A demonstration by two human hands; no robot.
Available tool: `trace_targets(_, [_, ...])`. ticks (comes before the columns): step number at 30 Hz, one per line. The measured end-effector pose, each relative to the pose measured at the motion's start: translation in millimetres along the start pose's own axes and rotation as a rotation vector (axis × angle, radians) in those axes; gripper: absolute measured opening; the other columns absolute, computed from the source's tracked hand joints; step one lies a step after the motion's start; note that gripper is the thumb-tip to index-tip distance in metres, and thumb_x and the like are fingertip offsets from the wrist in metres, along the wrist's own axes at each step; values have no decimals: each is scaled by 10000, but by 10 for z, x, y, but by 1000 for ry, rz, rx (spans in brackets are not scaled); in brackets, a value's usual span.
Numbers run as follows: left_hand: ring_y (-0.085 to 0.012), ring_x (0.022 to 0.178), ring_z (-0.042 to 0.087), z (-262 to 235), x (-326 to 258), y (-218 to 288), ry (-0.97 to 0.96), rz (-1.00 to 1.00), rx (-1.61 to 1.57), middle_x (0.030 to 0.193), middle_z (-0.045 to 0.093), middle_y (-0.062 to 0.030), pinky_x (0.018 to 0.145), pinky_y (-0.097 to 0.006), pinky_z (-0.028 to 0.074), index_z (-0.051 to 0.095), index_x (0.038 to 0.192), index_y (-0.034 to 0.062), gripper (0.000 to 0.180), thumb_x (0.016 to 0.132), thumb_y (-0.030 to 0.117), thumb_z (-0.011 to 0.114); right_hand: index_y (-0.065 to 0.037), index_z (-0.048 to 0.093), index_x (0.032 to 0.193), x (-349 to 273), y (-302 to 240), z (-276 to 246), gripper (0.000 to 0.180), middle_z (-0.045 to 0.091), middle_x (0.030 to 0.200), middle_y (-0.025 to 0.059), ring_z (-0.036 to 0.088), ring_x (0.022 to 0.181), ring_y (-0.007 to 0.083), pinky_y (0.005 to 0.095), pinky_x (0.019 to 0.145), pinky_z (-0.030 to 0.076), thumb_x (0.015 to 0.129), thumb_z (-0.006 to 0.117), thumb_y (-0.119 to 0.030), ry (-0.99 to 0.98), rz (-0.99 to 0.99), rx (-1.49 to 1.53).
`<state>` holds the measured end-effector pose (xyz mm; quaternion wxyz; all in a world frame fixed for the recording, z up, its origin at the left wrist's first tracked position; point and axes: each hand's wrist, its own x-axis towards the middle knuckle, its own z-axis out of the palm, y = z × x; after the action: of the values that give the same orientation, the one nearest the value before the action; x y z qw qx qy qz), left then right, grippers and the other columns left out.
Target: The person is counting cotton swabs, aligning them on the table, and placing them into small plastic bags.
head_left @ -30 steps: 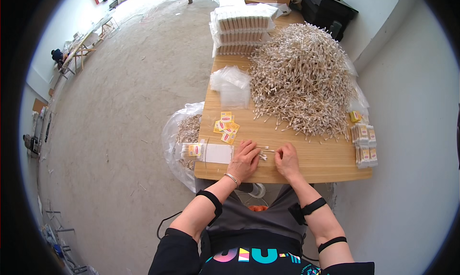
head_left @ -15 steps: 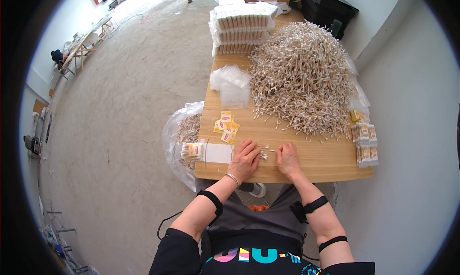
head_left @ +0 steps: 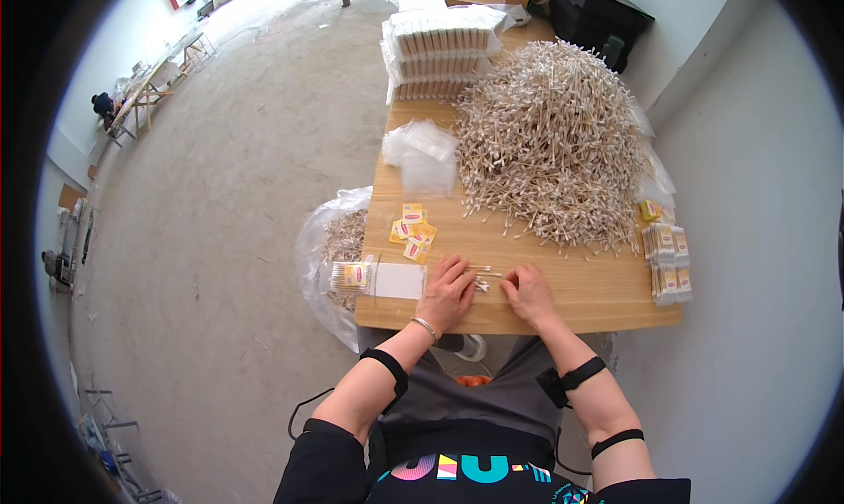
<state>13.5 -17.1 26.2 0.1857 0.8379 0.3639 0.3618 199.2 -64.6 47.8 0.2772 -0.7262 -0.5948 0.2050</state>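
Right fingertips (head_left: 508, 286) further left, near white-tipped swabs (head_left: 482, 285)

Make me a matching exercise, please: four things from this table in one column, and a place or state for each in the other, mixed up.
1. left hand
2. swab heap
3. clear bags
4. small packs

A. at the table's near right corner
B. mounded high
C. swab tips poking out beside its fingers
D. just beyond the yellow cards

Pairs: 1-C, 2-B, 3-D, 4-A
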Motion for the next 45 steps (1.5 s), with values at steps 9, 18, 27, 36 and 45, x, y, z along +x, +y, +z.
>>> trace_targets(9, [-336, 1137, 507, 8, -9, -20, 2, -1, -16, 1107, 599, -138, 1026, -472, 356, 637, 981, 49, 199, 784, 79, 648, -44, 575, 791, 73, -15, 96, 99, 568, 866, 139, 554, 882, 322, 414, 748, 467, 778, 601, -139, 28, -29, -173])
trace_targets(18, [-331, 1141, 509, 6, -8, -17, -5, 8, 3, 1118, 595, -137, 1034, -468, 352, 637, 980, 48, 198, 786, 87, 650, -20, 525, 745, 17, 106, 40, 88, 543, 808, 158, 543, 806, 336, 424, 704, 446, 770, 571, -91, 55, -81, -28])
trace_targets(27, [-319, 1145, 509, -18, 11, 7, -21, 0, -6, 1128, 590, -135, 1038, -460, 350, 631, 994, 46, 215, 783, 86, 648, -22, 553, 769, -73, 182, -107, 90, 550, 802, 155, 552, 793, 320, 393, 703, 450, 777, 594, -102, 13, -2, 70])
trace_targets(36, [-324, 1178, 470, 16, -15, -47, -24, -31, -53, 1144, 570, -142, 1056, -461, 324, 596, 1047, 25, 272, 787, 103, 616, -68, 630, 778, 193, -189, 155, 74, 580, 880, 84, 560, 915, 271, 373, 769, 483, 752, 654, -134, -24, -304, -190])
trace_targets(45, [-337, 1167, 481, -3, -11, -29, -17, -36, -26, 1150, 572, -168, 1038, -444, 352, 574, 1083, -14, 346, 763, 98, 640, -33, 579, 940, 263, 32, 36, 205, 571, 857, 133, 557, 873, 281, 359, 767, 466, 736, 590, -22, -148, -398, -398])
